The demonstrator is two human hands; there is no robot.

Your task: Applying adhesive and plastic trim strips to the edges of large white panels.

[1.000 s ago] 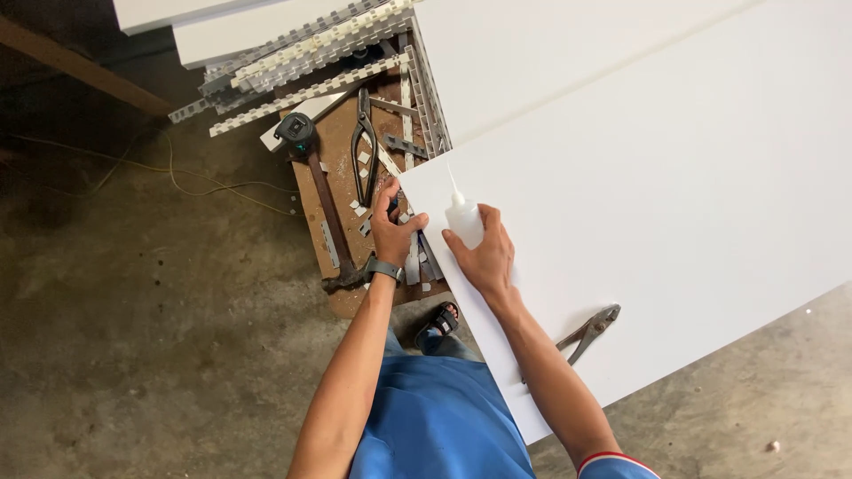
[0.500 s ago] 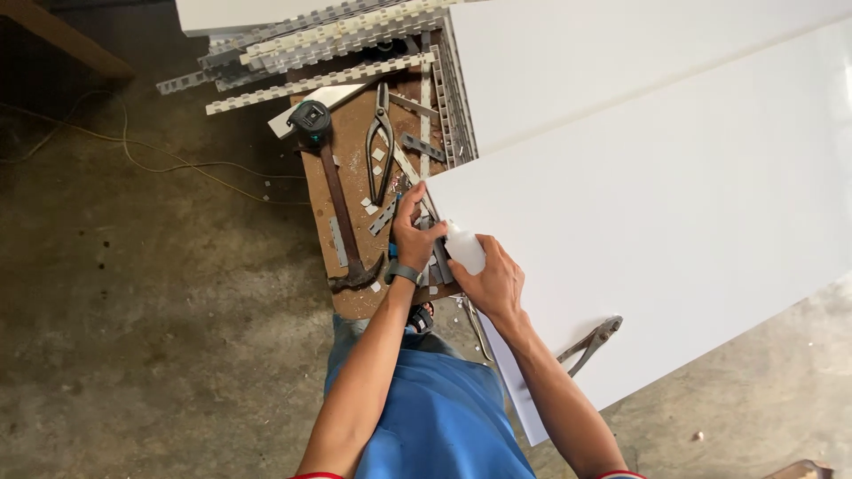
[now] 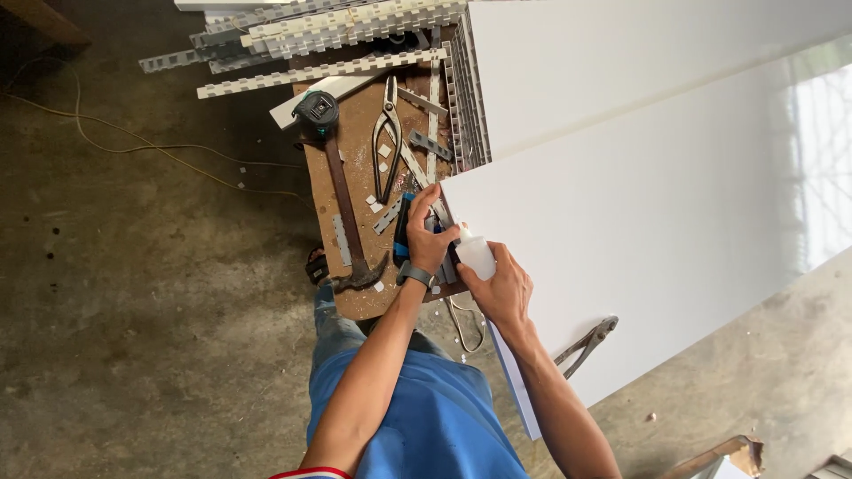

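Observation:
My right hand (image 3: 501, 288) grips a small white squeeze bottle (image 3: 475, 255) at the near corner of a large white board (image 3: 639, 231). My left hand (image 3: 428, 232), with a watch on its wrist, has its fingers pinched at the bottle's tip, right beside the board's edge and over a small brown wooden workbench (image 3: 355, 177). Whether the left fingers hold a cap or a small piece is hidden.
On the workbench lie a claw hammer (image 3: 348, 226), a black tape measure (image 3: 316, 111), metal snips (image 3: 387, 133) and several grey strips. Perforated white strips (image 3: 319, 44) are stacked at the far end. Another pair of pliers (image 3: 586, 344) sticks out under the board. A cable (image 3: 133, 142) runs over the concrete floor.
Both hands have drawn back toward me along the board's corner with the bottle. My left hand has closed in on the bottle's tip. The camera view has shifted slightly.

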